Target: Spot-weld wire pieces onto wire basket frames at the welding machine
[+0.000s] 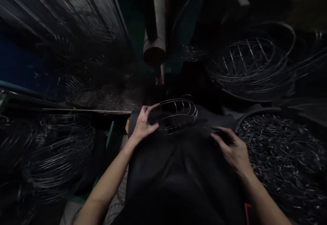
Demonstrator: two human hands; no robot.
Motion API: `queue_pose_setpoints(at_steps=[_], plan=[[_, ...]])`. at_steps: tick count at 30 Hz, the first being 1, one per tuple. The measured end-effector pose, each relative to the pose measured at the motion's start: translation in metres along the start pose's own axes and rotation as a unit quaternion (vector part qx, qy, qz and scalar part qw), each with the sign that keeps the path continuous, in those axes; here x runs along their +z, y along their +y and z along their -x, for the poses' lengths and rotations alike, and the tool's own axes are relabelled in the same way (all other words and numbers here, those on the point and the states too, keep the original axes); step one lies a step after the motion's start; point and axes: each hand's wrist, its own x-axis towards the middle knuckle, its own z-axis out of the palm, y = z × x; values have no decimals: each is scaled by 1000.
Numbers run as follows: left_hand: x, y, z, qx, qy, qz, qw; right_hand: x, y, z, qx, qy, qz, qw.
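Observation:
A round wire cage (pixel 193 110), made of thin rings joined by short cross wires, is above the dark cloth (pixel 178 170) over my lap. My left hand (pixel 143 126) grips its left side, with thumb and fingers on either side of the rim. To the right of the cage, apart from it, is my right hand (pixel 233 151). Its thumb and forefinger are close together in a pinch. A faint thin glint shows by those fingertips, too dim to name.
A tub of small bent metal pieces (pixel 281 143) stands at my right. Behind it is a heap of wire rings and frames (pixel 247 61). More wire rings (pixel 58 163) lie at left. A machine column with a pale cylinder (pixel 154 49) rises straight ahead.

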Motion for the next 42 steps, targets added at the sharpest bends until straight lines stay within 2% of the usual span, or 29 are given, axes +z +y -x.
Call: queue_pose_setpoints(at_steps=[2, 6, 9, 11, 14, 16, 27, 36, 39, 42], plan=[[3, 2, -6, 20, -26, 1, 999, -2, -19, -22, -25, -52, -36, 998], [4, 8, -17, 48, -70, -15, 996, 12, -73, -72, -142, -161, -60, 975], [-1, 14, -21, 55, -88, -17, 994, 21, -109, -95, -238, -162, 22, 957], [-4, 16, -21, 56, -93, -10, 994, 20, -121, -100, -307, -148, 109, 934], [-5, 18, -22, 55, -98, 3, 994, 16, -124, -102, -387, -121, 183, 896], [-4, 18, -23, 52, -98, 11, 994, 15, -121, -103, -415, -89, 186, 886], [-3, 11, -21, 46, -91, 12, 995, 29, -107, -103, -445, -45, 168, 879], [-3, 8, -20, 46, -89, -3, 995, 34, -113, -103, -523, 22, 174, 834], [-4, 7, -18, 43, -87, 1, 995, 29, -118, -103, -530, 20, 173, 830], [-6, 9, -18, 45, -82, 5, 996, 23, -120, -106, -508, -16, 170, 844]])
